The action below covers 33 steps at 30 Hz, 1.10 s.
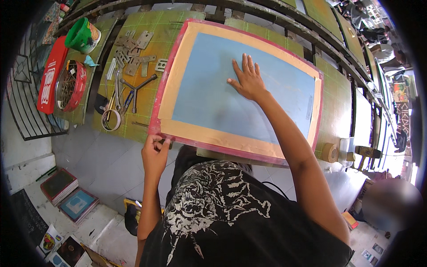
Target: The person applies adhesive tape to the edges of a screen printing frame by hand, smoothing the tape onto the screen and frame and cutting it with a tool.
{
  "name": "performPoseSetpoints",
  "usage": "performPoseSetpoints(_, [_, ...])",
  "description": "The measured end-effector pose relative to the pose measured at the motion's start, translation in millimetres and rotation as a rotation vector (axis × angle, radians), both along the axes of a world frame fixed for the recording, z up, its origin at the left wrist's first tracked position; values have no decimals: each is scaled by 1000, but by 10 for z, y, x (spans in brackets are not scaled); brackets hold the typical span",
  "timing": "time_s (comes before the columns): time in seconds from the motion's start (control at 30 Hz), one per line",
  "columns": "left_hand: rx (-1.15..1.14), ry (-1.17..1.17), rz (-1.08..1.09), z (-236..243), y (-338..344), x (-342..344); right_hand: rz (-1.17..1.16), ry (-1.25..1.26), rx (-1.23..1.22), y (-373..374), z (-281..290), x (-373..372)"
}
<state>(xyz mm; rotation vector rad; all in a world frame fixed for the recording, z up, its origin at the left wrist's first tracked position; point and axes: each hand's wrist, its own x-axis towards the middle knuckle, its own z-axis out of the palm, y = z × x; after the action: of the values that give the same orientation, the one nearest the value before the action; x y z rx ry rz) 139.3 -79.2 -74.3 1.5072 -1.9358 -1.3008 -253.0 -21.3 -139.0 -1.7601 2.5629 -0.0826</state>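
A screen printing frame (224,143) with a red rim lies on the green table in front of me. Tan tape borders its blue mesh (209,84) on all sides. My right hand (250,82) rests on the upper middle of the mesh, palm down, fingers spread, holding nothing. At the frame's near left corner, my left hand (155,153) is closed with its thumb and curled fingers on the red edge. Left of the frame lie a three-armed socket wrench (134,91), a combination wrench (118,89), several metal hinge plates (133,49) and a roll of tape (110,120).
A green paint-stained pot (82,36), a red tin (74,86) of small metal pieces and a red lid (50,78) stand far left. Right of the frame are a tape roll (329,152) and a heat gun (368,152). More framed screens (79,204) lean at lower left.
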Motion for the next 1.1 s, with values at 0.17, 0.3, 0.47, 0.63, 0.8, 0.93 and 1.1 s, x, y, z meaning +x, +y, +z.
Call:
performPoseSetpoints(0.17, [-132, 49, -38, -205, -173, 271, 219, 1, 115, 348, 180, 732])
performPoseSetpoints(0.3, [-206, 50, -169, -237, -318, 201, 331, -241, 98, 631, 439, 1080])
performPoseSetpoints(0.47, [-420, 26, -359, -357, -507, -115, 24, -186, -96, 722, 226, 1077])
performPoseSetpoints(0.63, [-609, -107, -396, -405, -667, -378, 173, -404, -154, 1002, 822, 1127])
performPoseSetpoints(0.8, [-627, -296, -270, -580, -870, -527, -930, -170, -504, 2665, 497, -414])
performPoseSetpoints(0.93, [-232, -332, -252, -521, -1096, -530, -1217, -373, -167, 3479, 142, -891])
performPoseSetpoints(1.1, [-135, -345, -210, -549, -1195, -632, -863, -116, -323, 3391, -65, -690])
